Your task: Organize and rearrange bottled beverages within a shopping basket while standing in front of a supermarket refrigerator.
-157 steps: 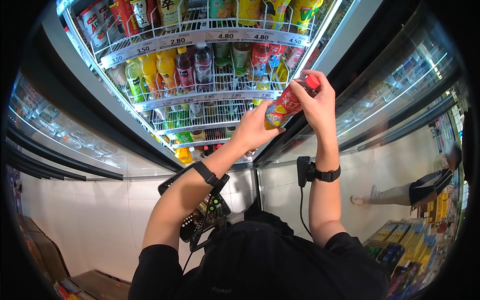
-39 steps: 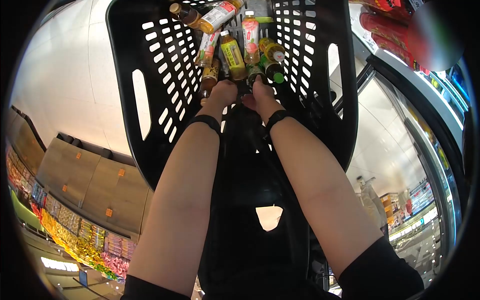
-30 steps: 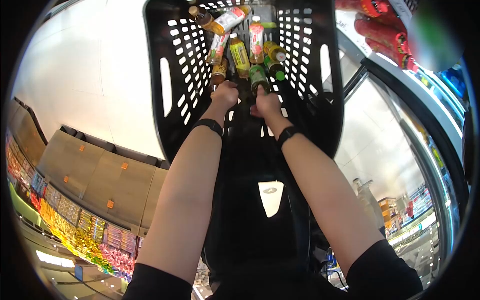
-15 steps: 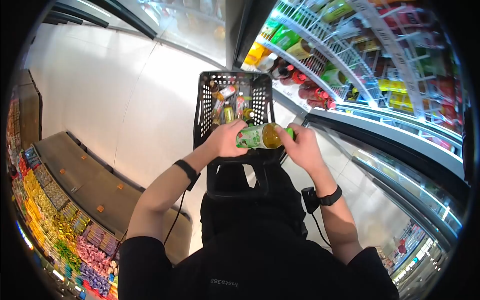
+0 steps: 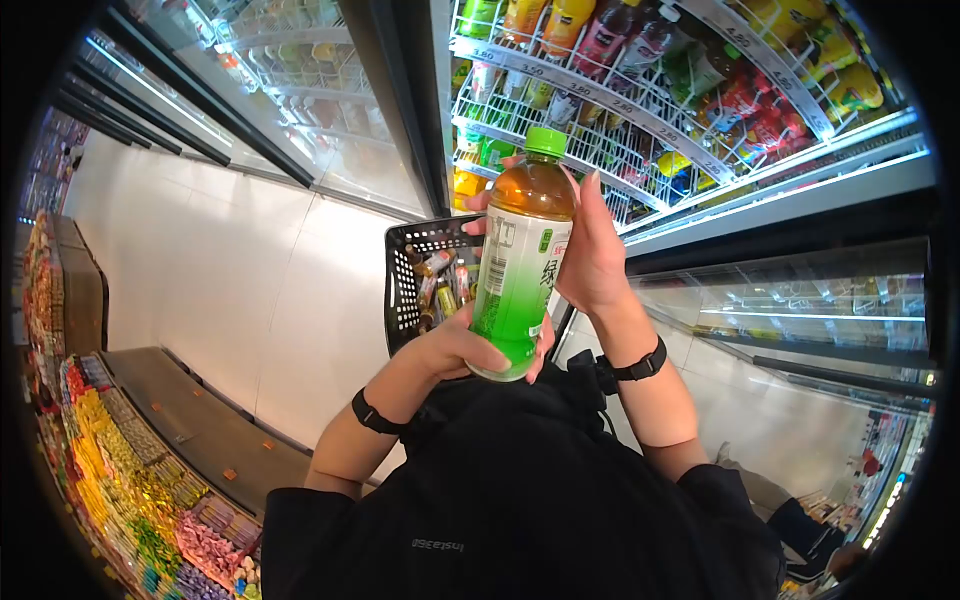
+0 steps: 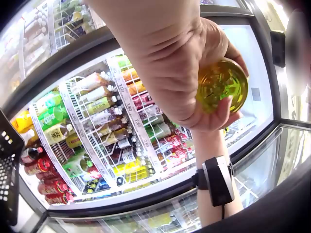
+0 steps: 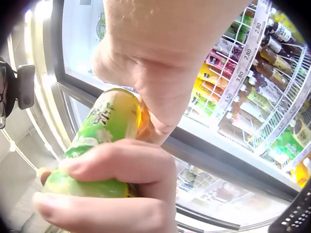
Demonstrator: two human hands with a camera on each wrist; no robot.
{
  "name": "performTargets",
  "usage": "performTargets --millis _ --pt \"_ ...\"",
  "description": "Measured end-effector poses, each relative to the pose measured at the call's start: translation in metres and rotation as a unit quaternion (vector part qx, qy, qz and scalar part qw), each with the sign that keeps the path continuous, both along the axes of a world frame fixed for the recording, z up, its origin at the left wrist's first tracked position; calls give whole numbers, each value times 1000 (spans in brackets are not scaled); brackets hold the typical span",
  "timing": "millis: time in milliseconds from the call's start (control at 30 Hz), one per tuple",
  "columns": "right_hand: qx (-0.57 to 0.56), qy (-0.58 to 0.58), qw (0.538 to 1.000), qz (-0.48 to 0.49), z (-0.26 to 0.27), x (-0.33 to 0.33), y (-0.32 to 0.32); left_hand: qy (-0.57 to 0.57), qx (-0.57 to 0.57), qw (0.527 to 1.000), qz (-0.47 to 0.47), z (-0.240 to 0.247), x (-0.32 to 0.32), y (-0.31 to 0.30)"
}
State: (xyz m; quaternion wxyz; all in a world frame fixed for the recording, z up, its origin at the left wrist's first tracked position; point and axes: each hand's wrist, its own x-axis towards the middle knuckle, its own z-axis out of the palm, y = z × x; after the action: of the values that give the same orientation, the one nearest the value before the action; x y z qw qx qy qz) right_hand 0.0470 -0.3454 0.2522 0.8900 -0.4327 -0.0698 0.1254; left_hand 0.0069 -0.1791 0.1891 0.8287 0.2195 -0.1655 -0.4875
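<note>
A green tea bottle (image 5: 520, 270) with a green cap and a white-to-green label stands nearly upright, close in front of the chest in the head view. My left hand (image 5: 455, 345) grips it around the base, thumb across the front. Higher up, my right hand (image 5: 597, 255) holds its right side, with fingertips showing past the left edge and the rest of the fingers hidden behind. In the left wrist view the bottle's round bottom (image 6: 223, 86) shows between the fingers. The right wrist view shows the label and the left fingers (image 7: 121, 165) wrapped over it.
A black shopping basket (image 5: 398, 290) with several drink bottles stands below, left of the tea bottle. An open drinks fridge (image 5: 640, 130) with priced wire shelves is ahead. Its glass door (image 5: 400, 110) stands on the left. A snack display (image 5: 150, 480) is at lower left; a person (image 5: 800, 530) is at lower right.
A red-labelled bottle was in the hands earlier. Both hands then reached into the basket and lifted out the green tea bottle, which has turned from lying sideways to upright, nearer the head.
</note>
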Motion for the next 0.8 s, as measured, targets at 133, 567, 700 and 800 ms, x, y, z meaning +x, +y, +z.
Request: performTargets --millis 133,567,700,800 --pt "-90 13 989 -116 17 -13 -12 46 -145 976 -153 5 -2 -26" --pt "-166 -131 925 -316 65 -21 -51 -241 229 930 159 67 -12 -53" --pt "-60 -88 961 -257 73 -23 -62 -110 140 983 48 75 -13 -59" --pt "-40 -45 976 -208 71 -21 -72 -129 205 968 63 81 -14 -69"
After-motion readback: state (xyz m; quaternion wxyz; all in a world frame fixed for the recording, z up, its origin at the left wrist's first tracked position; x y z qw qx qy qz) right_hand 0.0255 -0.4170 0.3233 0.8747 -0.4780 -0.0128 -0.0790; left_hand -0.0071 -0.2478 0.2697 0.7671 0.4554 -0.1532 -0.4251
